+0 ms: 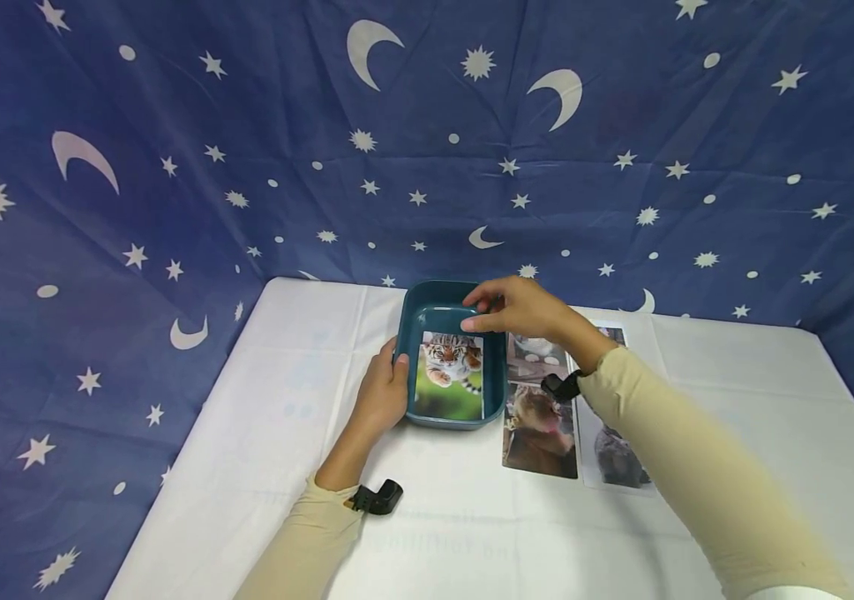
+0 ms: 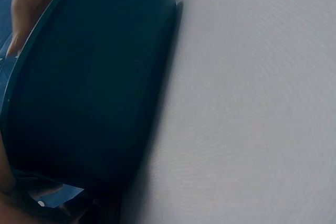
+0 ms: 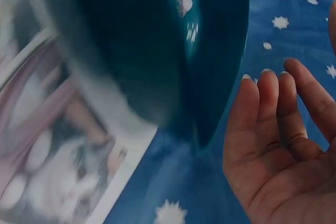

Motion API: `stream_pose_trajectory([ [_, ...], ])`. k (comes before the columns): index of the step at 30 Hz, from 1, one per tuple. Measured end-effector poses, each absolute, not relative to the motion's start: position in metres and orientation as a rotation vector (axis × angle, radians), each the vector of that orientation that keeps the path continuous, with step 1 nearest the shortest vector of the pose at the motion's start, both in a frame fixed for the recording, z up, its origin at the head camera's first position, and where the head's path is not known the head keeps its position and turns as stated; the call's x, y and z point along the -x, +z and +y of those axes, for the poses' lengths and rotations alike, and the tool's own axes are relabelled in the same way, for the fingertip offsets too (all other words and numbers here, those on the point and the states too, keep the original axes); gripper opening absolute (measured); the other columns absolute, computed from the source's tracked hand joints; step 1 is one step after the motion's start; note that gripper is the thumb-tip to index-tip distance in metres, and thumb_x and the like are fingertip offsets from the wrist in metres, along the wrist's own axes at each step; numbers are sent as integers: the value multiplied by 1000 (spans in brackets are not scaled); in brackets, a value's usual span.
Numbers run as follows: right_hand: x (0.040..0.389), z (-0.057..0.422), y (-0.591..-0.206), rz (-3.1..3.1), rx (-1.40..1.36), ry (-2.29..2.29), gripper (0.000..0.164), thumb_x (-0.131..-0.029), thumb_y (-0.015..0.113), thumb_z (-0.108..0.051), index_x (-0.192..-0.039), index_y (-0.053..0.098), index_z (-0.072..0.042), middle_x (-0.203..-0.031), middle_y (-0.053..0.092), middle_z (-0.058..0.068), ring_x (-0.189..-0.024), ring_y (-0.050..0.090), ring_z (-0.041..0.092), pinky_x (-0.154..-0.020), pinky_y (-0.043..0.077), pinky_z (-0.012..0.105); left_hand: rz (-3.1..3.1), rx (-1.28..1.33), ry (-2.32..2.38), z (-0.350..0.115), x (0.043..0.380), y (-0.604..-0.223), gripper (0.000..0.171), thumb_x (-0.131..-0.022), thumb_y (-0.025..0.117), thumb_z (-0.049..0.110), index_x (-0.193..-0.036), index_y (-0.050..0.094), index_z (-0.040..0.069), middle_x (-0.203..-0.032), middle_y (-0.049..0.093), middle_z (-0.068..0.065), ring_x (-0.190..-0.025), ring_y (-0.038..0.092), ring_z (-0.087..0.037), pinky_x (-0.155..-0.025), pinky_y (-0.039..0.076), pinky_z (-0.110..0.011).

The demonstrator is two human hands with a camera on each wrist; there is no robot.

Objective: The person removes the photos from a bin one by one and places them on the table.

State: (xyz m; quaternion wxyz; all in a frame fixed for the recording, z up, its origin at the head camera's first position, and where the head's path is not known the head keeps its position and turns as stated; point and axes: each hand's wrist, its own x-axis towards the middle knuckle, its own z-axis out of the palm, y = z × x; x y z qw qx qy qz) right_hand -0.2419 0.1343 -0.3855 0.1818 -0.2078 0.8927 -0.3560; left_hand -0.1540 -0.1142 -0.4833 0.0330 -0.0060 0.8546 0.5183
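A dark teal plastic tray (image 1: 434, 294) with raised walls sits on the white-covered table, and a photo card of a tiger cub (image 1: 451, 367) lies inside it. My left hand (image 1: 383, 387) grips the tray's left side, thumb on the rim and fingers against the outer wall. In the left wrist view, the tray's wall (image 2: 94, 77) fills much of the frame, hiding the card. Over the tray's far right corner hovers my right hand (image 1: 522, 310), fingers relaxed and loosely bent. The right wrist view shows its palm (image 3: 278, 150) holding nothing, beside the tray wall.
Several animal photo cards (image 1: 539, 442) lie to the right of the tray, partly under my right forearm. A grey cat card (image 1: 621, 458) is among them. A blue cloth (image 1: 427, 192) with white moons and stars hangs behind and left of the table (image 1: 456, 542).
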Motion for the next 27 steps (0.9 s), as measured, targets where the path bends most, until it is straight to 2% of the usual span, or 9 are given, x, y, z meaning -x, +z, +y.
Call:
stream_pose_trajectory([
  [4, 255, 106, -388, 2466, 593, -971, 46, -90, 77, -44, -128, 71, -18, -110, 66, 5, -97, 69, 29, -84, 57, 43, 2620, 13, 1605, -115, 154, -482, 51, -112, 38, 25, -159, 33, 6, -141, 53, -25, -132, 53, -39, -113, 39, -57],
  [11, 267, 74, -402, 2354, 574, -860, 39, -91, 74, -50, -114, 77, -18, -114, 73, 5, -109, 65, 28, -95, 52, 42, 2618, -49, 1632, -116, 154, -482, 48, -111, 38, 20, -157, 36, 6, -135, 58, -24, -126, 57, -38, -108, 42, -58],
  [18, 270, 61, -423, 2406, 528, -670, 35, -92, 73, -48, -104, 79, -16, -105, 76, 3, -97, 69, 24, -88, 55, 38, 2619, -48, 1630, -116, 155, -480, 48, -111, 38, 22, -158, 36, 7, -138, 56, -25, -127, 57, -38, -108, 42, -57],
  [27, 270, 61, -433, 2475, 523, -578, 30, -91, 76, -42, -108, 79, -18, -104, 77, -1, -97, 69, 18, -95, 54, 39, 2586, -72, 1658, -116, 154, -481, 49, -111, 37, 21, -158, 34, 6, -140, 55, -25, -128, 57, -39, -108, 43, -56],
])
